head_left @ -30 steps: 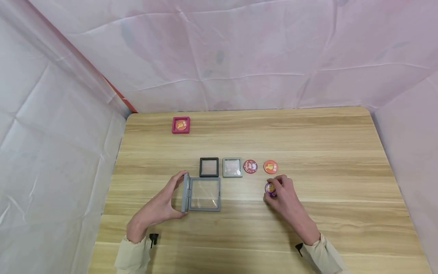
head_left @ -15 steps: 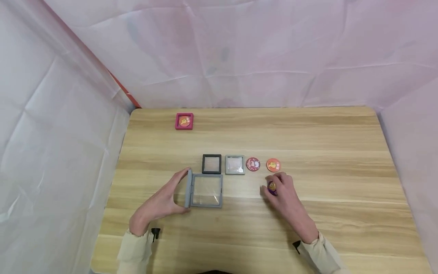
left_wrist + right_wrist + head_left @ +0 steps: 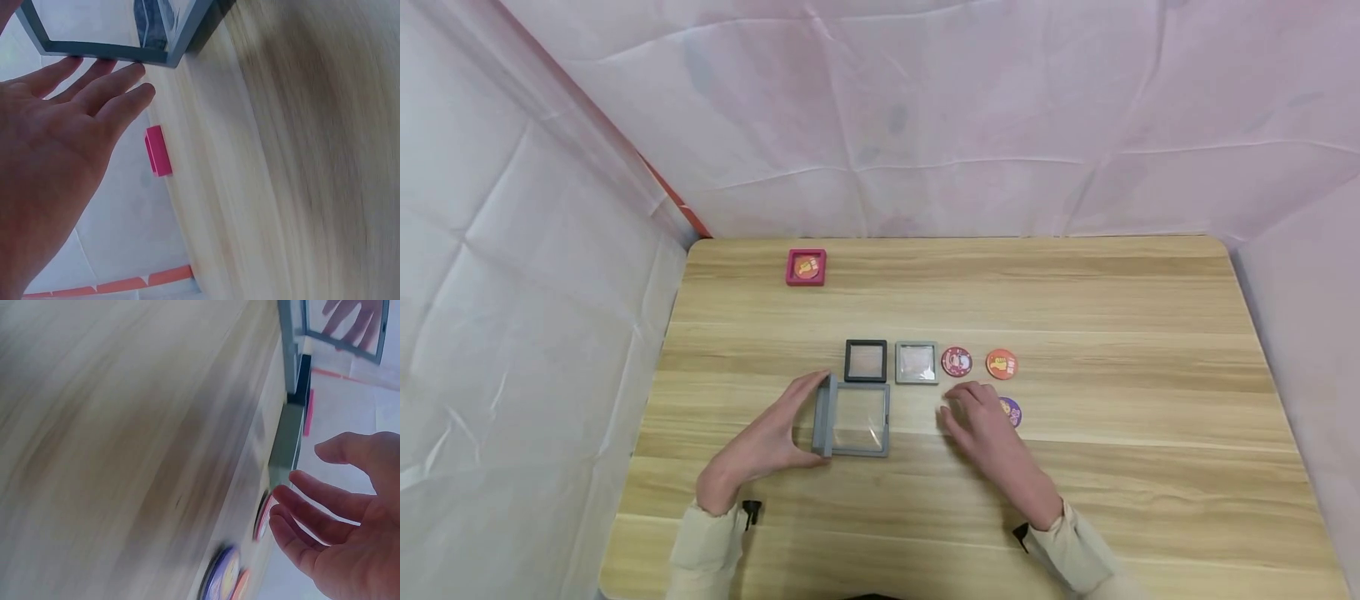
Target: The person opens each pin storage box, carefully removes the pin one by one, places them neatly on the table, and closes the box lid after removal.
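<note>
A grey hinged display frame [image 3: 861,452] lies unfolded on the wooden table, its clear film showing. My left hand [image 3: 769,442] grips the raised half [image 3: 824,417] at its two ends, thumb at the near end and fingers at the far one. In the left wrist view the fingertips [image 3: 134,74] touch that half's edge. My right hand [image 3: 985,433] is above the table to the right of the frame, fingers loosely bent and holding nothing. Partly hidden behind it is a round purple badge [image 3: 1012,412]. A red badge [image 3: 957,362] and an orange badge [image 3: 1002,364] lie beyond.
A small black frame [image 3: 866,381] and a small pale grey frame [image 3: 917,382] lie just behind the large one. Farther back is a pink frame [image 3: 806,282] with an orange badge inside. Pale cloth [image 3: 880,150] hangs along the table's back and sides.
My right hand has let go of the purple badge, leaving it on the table, and moved left toward the grey frame. My left hand has tilted the raised half rightward over the flat half.
</note>
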A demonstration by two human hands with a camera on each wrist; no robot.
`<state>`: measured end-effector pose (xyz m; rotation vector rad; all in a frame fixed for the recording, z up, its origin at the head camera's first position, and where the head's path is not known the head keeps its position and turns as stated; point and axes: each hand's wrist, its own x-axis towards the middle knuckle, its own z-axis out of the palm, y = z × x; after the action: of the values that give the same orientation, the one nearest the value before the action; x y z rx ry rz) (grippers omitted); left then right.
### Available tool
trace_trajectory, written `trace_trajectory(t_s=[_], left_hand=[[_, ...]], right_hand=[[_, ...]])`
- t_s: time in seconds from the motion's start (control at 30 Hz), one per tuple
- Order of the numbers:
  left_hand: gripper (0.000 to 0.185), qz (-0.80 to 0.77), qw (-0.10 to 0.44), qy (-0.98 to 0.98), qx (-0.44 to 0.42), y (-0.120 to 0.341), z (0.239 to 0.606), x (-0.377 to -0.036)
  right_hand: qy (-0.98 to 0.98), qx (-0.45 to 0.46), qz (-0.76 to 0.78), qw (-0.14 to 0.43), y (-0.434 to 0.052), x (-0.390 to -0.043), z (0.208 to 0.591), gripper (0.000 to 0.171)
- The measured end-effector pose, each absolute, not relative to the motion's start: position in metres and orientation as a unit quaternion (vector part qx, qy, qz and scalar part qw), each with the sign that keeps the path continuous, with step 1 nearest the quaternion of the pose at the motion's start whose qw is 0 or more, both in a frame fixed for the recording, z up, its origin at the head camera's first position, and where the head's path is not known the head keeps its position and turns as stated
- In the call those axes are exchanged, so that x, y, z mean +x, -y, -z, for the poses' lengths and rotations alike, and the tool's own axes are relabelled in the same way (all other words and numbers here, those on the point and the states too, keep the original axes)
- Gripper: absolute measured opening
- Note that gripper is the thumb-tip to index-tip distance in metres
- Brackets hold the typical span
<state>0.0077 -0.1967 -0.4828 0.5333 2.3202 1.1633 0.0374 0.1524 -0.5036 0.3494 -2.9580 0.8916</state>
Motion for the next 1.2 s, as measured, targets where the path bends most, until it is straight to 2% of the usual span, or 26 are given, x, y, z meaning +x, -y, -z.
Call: trace_trajectory(t_s=[0.37, 0.7, 1.2], left_hand=[[0.123, -0.414, 0.220, -0.857, 0.215, 0.190, 0.485, 0.010], [0.121, -0.404, 0.203, -0.864, 0.223, 0.187, 0.485, 0.010], [0.119, -0.394, 0.220, -0.867, 0.211, 0.178, 0.484, 0.012]], right_hand=[[0.938, 0.146, -0.313, 0.009, -0.121, 0.032, 0.496, 0.027], [0.927, 0.186, -0.326, -0.020, -0.091, 0.020, 0.482, 0.030], [0.908, 0.200, -0.365, -0.043, -0.064, 0.015, 0.468, 0.045]])
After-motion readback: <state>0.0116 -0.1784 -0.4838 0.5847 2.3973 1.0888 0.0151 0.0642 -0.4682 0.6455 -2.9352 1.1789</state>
